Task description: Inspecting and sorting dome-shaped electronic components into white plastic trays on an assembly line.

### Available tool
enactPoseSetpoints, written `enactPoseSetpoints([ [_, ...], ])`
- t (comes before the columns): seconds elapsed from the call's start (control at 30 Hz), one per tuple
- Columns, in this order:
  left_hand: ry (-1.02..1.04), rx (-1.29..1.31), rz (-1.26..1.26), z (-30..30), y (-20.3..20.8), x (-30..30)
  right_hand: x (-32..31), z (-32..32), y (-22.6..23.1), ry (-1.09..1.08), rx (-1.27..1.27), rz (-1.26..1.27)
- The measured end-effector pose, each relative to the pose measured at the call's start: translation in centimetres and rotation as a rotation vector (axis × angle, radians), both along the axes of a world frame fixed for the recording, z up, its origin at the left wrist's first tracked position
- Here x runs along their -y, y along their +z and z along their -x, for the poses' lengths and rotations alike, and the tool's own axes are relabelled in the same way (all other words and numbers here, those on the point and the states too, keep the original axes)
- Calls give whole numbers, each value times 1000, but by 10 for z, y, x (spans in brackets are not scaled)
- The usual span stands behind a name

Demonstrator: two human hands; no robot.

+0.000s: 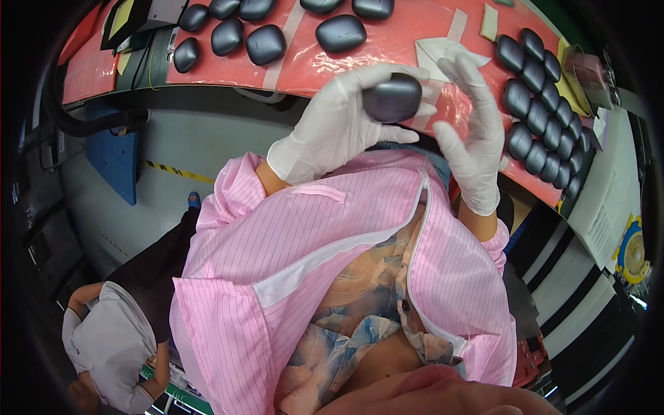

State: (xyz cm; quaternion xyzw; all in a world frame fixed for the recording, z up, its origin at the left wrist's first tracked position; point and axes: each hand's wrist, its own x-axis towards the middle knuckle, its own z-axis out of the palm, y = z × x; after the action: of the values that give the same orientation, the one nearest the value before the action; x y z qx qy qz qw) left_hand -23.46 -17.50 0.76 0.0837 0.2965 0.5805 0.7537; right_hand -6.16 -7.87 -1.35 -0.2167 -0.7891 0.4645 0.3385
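A dark grey, rounded earbud case [393, 97] rests against the fingers of my left hand [330, 123], which wears a white glove. Its smooth face is turned up, above the near edge of the red-covered table [304, 66]. My right hand [477, 138], also gloved, is held to the right of the case, apart from it. Its fingers are curved but spread, with nothing between them. Behind that hand a white cloth [434, 52] lies on the table, partly covered by the fingers.
Similar cases stand loosely at the table's left and middle, one of them a dark case [340, 33]. A tight group of cases [537, 117] fills the right side. A blue panel [114, 162] leans at the left. Behind me is another person [114, 346].
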Motion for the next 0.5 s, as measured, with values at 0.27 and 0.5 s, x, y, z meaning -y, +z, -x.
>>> enactPoseSetpoints([
  [0.27, 297, -1205, -347, -15, -14, 12, -42, 13, -21, -228, 522, -718],
  [0.5, 376, -1335, -443, -12, -21, 10, 4, 27, 26, 106, 141, -684],
])
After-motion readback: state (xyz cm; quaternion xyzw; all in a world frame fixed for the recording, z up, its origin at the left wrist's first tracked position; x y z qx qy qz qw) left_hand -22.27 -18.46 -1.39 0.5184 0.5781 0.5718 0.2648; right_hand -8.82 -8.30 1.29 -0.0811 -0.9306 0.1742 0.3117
